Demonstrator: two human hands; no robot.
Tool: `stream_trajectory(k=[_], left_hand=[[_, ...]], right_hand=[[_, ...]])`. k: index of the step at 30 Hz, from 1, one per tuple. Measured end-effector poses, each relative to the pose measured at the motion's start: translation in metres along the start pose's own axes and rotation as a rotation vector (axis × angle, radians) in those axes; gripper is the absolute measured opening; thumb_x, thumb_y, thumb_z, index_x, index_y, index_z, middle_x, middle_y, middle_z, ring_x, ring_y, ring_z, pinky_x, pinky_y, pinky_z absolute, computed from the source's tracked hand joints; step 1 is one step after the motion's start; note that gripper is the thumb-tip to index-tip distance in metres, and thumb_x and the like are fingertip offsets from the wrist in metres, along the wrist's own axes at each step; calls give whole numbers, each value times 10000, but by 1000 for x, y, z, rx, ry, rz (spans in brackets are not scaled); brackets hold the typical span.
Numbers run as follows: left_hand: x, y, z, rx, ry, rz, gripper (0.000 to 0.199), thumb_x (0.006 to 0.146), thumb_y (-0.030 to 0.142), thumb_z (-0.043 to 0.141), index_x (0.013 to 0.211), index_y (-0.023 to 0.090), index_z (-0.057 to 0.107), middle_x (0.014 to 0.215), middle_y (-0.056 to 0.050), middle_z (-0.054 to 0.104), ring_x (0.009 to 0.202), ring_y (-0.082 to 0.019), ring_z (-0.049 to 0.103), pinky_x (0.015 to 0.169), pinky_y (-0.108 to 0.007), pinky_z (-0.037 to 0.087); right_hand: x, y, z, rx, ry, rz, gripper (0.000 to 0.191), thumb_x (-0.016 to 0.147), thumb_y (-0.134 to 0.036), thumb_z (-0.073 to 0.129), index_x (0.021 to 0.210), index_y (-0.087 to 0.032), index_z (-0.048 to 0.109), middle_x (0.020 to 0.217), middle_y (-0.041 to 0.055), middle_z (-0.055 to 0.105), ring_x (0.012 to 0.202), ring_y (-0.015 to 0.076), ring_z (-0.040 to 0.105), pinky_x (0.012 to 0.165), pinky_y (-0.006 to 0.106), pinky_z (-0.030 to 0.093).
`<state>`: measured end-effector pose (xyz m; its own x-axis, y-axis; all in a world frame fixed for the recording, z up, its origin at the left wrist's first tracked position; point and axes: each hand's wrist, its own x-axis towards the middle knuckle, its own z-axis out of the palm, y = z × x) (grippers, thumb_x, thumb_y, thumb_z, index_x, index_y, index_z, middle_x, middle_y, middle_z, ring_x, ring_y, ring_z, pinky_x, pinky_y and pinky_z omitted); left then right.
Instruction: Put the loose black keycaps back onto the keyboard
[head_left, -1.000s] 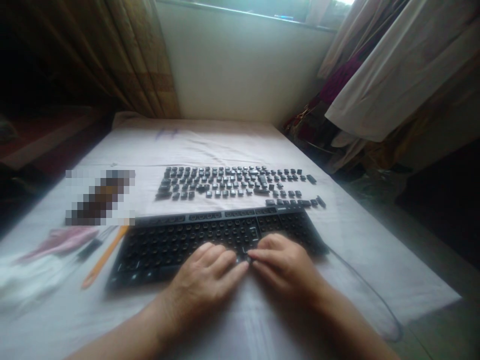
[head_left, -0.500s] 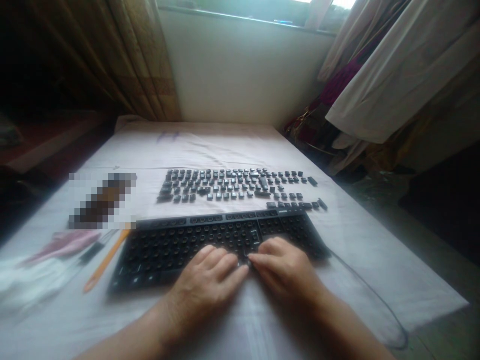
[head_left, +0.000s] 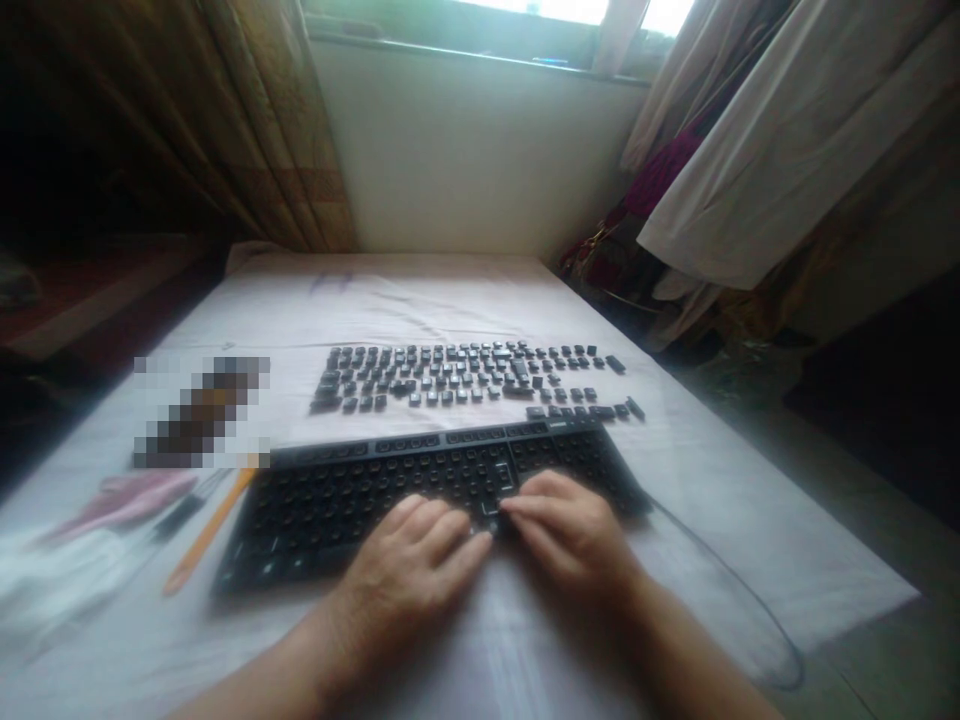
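Note:
A black keyboard (head_left: 330,500) with its keycaps off lies across the white cloth, its cable leaving at the right. My left hand (head_left: 424,550) rests over its lower middle edge, fingers bent and pressed together, thumb reaching toward the right hand. Close beside it, my right hand (head_left: 574,530) is closed in a pinch at the same edge. Whatever is between the fingertips of either hand is too small and blurred to name. Beyond the keyboard, several loose black keycaps (head_left: 450,375) are laid out in rows.
An orange-handled tool (head_left: 210,530), a dark brush-like item (head_left: 180,512), a pink cloth (head_left: 131,497) and a white cloth (head_left: 64,575) lie at the left, near a pixelated patch. The cable (head_left: 739,575) curves along the right. Curtains and hanging clothes flank the wall.
The camera view has shifted slightly. My right fingertips have drawn a little away from my left thumb; my left hand is nearly unchanged.

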<state>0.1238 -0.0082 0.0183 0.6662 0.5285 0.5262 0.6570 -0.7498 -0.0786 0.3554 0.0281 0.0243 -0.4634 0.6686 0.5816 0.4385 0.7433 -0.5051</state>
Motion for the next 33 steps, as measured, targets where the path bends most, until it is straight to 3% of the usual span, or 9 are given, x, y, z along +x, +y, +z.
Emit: stream_trajectory(k=[4,7,10,13,17,23,28,31,33], left_hand=[[-1,0,1,0,-1,-4,218,987,190,517,1145,225,663,1007,-54,659,935,-195,586,896,-365,479],[-1,0,0,-12,-3,-5,229,984,178,514,1148,221,667,1011,-57,662,928,-200,586,885,-374,485],[-1,-2,1,-24,16,7,248,992,163,480,1148,209,668,1005,-54,666,918,-203,583,869,-375,487],[-2,-3,2,-23,43,21,273,1005,159,439,1152,205,665,998,-53,663,916,-200,577,865,-374,490],[-3,-4,3,-8,62,23,270,1006,165,440,1150,213,664,986,-50,662,897,-193,577,857,-359,493],[2,-11,-1,30,169,99,334,1030,154,353,1057,214,680,880,-24,660,797,-167,576,788,-318,501],[4,-15,-5,-2,179,112,292,1017,146,388,1004,209,673,822,-13,657,735,-151,573,759,-299,508],[1,-15,-3,-7,177,112,279,1008,139,402,1022,210,672,853,-20,664,769,-157,582,788,-315,509],[0,-15,-1,-2,188,114,282,1008,139,400,1029,209,672,859,-21,659,780,-157,578,802,-317,501]], right_hand=[[1,-1,-5,43,79,45,228,911,-115,567,995,-201,761,794,56,702,707,160,679,618,258,575],[-3,9,-11,-35,226,159,204,921,-152,577,981,-206,764,828,62,712,747,173,686,654,279,580],[-12,31,-17,-181,401,354,191,927,-243,581,984,-221,761,940,83,732,884,228,692,808,384,580],[-22,54,-21,-271,472,478,254,887,-355,612,1050,-218,752,1095,114,720,1055,287,659,974,506,519],[-27,65,-21,-228,445,536,330,876,-381,603,1127,-204,727,1183,127,700,1125,285,643,1023,511,503],[-27,54,-15,-225,401,612,394,866,-415,546,1149,-206,723,1215,115,704,1152,276,651,1032,465,516],[-29,49,-20,-318,304,611,396,876,-395,510,1164,-222,719,1219,94,709,1145,268,660,1013,439,532],[-16,48,-36,-450,193,598,344,891,-341,516,1134,-230,732,1176,79,729,1089,257,684,951,416,560],[3,49,-47,-562,-7,582,307,920,-299,522,1118,-232,746,1163,73,736,1074,243,691,925,389,562]])
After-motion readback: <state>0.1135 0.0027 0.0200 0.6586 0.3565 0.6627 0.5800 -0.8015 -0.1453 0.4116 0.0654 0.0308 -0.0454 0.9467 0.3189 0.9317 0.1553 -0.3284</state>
